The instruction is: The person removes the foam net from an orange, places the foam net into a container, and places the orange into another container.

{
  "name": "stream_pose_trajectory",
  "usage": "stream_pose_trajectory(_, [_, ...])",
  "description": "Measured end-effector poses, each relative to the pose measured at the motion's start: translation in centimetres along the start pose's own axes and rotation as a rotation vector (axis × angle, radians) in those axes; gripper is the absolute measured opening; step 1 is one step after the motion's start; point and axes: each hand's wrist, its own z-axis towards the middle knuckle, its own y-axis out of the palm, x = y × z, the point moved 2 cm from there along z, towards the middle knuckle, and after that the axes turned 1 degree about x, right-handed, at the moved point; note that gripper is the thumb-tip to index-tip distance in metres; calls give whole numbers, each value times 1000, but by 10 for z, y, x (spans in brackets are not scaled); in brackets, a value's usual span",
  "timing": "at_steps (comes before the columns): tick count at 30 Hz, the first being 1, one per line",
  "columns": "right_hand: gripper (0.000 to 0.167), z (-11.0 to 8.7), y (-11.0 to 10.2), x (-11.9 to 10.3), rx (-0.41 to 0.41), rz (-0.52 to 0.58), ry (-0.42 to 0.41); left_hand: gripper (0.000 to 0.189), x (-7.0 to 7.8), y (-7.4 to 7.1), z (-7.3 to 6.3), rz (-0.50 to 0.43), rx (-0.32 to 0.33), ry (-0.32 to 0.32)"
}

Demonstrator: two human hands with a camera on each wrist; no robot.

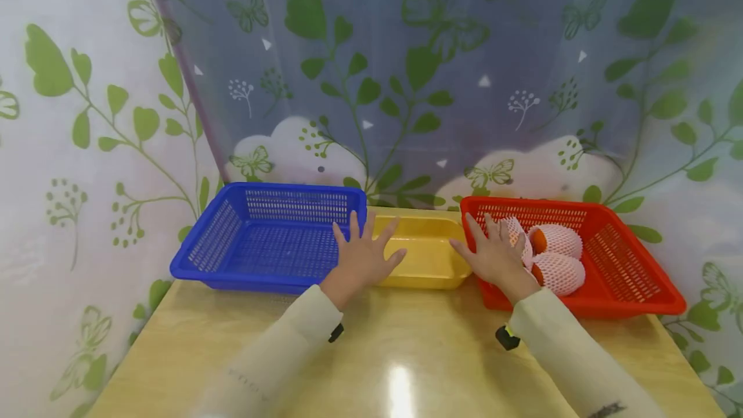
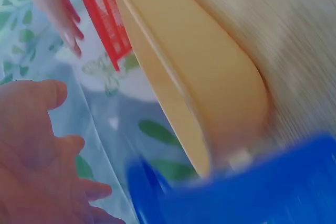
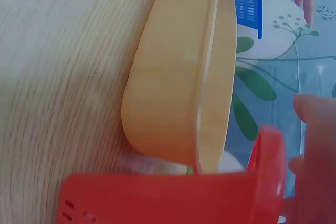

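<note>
My left hand (image 1: 361, 260) hovers with spread fingers over the right edge of the blue basket (image 1: 278, 247) and the near left part of the yellow tray (image 1: 426, 247). Above the left rim of the red basket (image 1: 604, 276) is my right hand (image 1: 498, 262), its fingers also spread. Foam-netted orange round fruits (image 1: 558, 274) lie in the red basket; the right hand partly covers one of them. Neither hand holds anything. In the left wrist view the left hand (image 2: 42, 150) is apart from the tray's side (image 2: 210, 56).
All three containers stand in a row along the back of a wooden table (image 1: 406, 340), the yellow tray in the middle. Behind them hangs a curtain (image 1: 371, 82) with leaves and butterflies. Dark wrist devices (image 1: 507, 338) show below the sleeves.
</note>
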Motion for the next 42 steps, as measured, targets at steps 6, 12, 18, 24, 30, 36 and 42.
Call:
stream_pose_trajectory(6, [84,-6,-1,20,-14,-16,35,66,40,13,4,1,-48,39])
stream_pose_trajectory(12, [84,-8,-8,42,-71,20,76,65,67,26,8,-26,-77,69])
stream_pose_trajectory(18, [92,-11,-11,55,-119,41,70,67,88,41,9,-57,-82,115])
stream_pose_trajectory(24, [87,-14,-16,63,-34,21,84,69,107,48,11,-83,-102,148])
stream_pose_trajectory(30, [75,-16,-26,64,-23,-49,120,72,119,58,12,-83,-94,186])
stream_pose_trajectory(36, [98,-23,-27,66,-260,63,233,74,122,65,13,-87,-96,228])
stream_pose_trajectory(42, [107,-20,-18,70,-368,140,255,78,124,61,12,-111,-108,242])
